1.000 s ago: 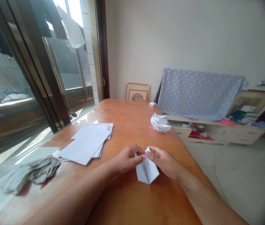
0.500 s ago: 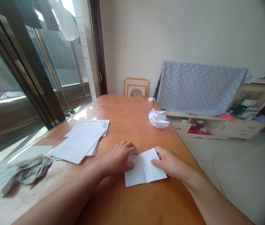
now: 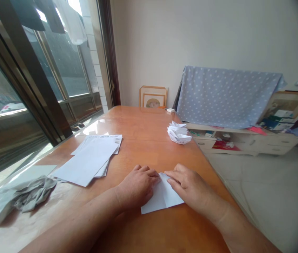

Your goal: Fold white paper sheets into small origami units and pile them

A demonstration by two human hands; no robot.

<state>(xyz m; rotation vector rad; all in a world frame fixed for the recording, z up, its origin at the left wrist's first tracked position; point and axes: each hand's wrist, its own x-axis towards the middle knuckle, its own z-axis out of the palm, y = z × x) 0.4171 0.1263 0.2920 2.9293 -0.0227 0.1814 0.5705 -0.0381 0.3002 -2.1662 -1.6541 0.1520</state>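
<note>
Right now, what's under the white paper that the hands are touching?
The brown table shows around the white paper, which the left hand and right hand touch. Whatever is directly beneath the paper is covered.

We've got the sheet of paper (image 3: pixel 161 202) at the near part of the table (image 3: pixel 140 126), left hand (image 3: pixel 138 186) on its left side, right hand (image 3: pixel 189 182) on its right. Paper stack (image 3: pixel 85 160) left, past the left forearm; cloth (image 3: pixel 34 195) farther left and nearer us. Paper boats (image 3: pixel 179 133) beyond the hands, by the right edge; small box (image 3: pixel 170 110) behind them. Framed picture (image 3: pixel 152 96) past the far end, before the wall (image 3: pixel 164 42). Low cabinet (image 3: pixel 246 144) right of the table, draped cover (image 3: pixel 225 96) above it.
</note>
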